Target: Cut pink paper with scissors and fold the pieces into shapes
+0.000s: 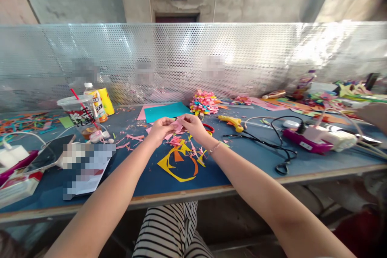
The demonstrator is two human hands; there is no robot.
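Observation:
Both my left hand (163,130) and my right hand (192,125) are closed on a small piece of pink paper (178,126), held between the fingertips over the blue tabletop. Just behind the hands lies a teal sheet of paper (165,111). Red-handled scissors (209,129) lie partly hidden beside my right hand. Below the hands are pink scraps (175,141) and a cut yellow paper remnant (169,172) with orange pieces. A layered ball of folded colored paper (203,102) stands farther back.
To the left are a plastic cup with a straw (79,115), a bottle (98,102) and a phone (51,151). On the right lie a yellow glue gun (231,122), black cable (269,144) and purple power strip (308,142). A perforated metal screen (181,60) borders the back.

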